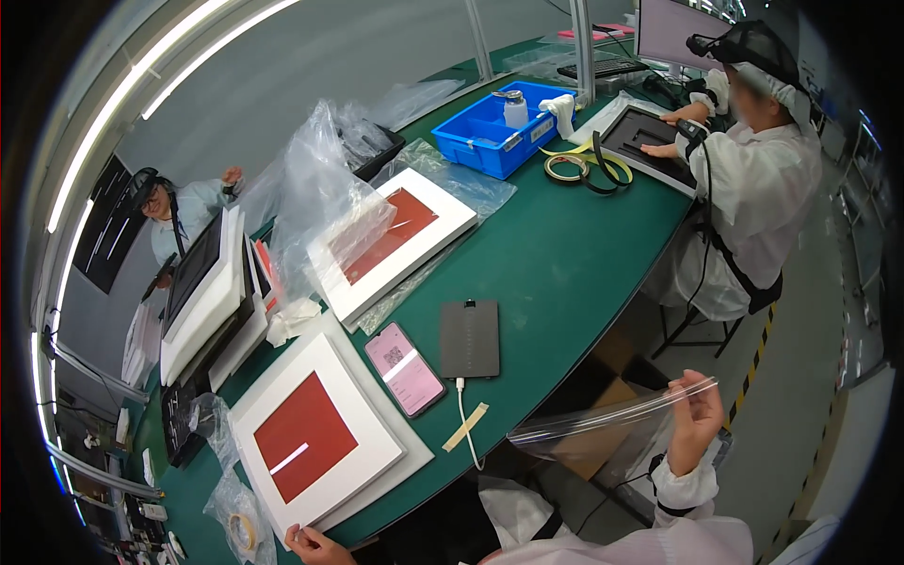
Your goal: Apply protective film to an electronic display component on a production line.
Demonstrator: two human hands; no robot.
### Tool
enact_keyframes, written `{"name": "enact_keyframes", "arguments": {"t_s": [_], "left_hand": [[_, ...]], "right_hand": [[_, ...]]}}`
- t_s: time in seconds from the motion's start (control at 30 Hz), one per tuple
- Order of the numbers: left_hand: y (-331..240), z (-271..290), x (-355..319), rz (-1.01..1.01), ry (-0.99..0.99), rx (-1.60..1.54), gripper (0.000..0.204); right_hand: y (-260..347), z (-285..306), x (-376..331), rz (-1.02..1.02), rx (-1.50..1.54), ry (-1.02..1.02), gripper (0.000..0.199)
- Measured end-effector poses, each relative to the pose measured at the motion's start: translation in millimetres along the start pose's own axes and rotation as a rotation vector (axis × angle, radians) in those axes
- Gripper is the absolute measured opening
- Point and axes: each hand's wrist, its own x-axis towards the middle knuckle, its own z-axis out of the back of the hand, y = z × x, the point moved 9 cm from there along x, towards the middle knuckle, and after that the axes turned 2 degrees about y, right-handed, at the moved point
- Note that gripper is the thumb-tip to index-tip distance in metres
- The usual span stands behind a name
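My right hand [695, 424] is raised off the table's right edge, its fingers pinched on a strip of clear plastic film [603, 424]. The film stretches leftward and hangs down in loose folds. At the lower edge, my left hand [318, 546] has its fingers bent against the near corner of a white frame [372, 447] with a red panel [306, 438]. That frame lies flat on a white foam sheet [414, 455]. Part of my left hand is cut off by the picture's edge.
Beyond lie a phone [405, 369], a grey power bank [469, 339] with a white cable, and a second white frame [447, 221] under plastic. A blue bin [504, 127] and tape rolls [565, 168] stand farther off. A co-worker [753, 179] handles a black frame at right; another person [193, 212] is far left.
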Motion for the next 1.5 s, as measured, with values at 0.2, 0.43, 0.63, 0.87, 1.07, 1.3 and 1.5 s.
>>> {"name": "enact_keyframes", "arguments": {"t_s": [0.2, 0.43, 0.63, 0.87, 1.07, 1.3, 1.5], "left_hand": [[-19.7, 4.4, -0.3, -0.073, 0.036, 0.053, 0.032], [-28.0, 14.3, -2.7, -0.114, -0.066, 0.004, 0.031], [19.1, -23.5, 0.9, 0.091, 0.061, -0.095, 0.036], [4.6, 0.9, -3.4, -0.028, 0.064, -0.003, 0.014], [-9.7, -0.9, -2.0, -0.070, 0.102, -0.066, 0.016], [-11.5, 0.6, 0.4, 0.044, 0.239, -0.258, 0.020], [-90.3, -6.1, 26.4, -0.014, 0.775, -0.498, 0.025]], "right_hand": [[3.0, 31.2, 13.0, 0.029, 0.141, -0.154, 0.028], [-14.3, 131.9, 29.1, 0.142, -0.039, -0.515, 0.035], [-261.7, 495.3, -66.4, -0.143, -0.857, -0.776, 0.026], [-263.1, 424.4, -197.5, -0.504, -1.164, -0.655, 0.029], [-245.4, 333.7, -151.7, -0.362, -0.911, -0.734, 0.030], [-123.0, 102.1, -98.4, 0.094, -0.936, -0.288, 0.020], [20.4, 43.8, -65.5, 0.275, -0.455, -0.340, 0.019]]}}
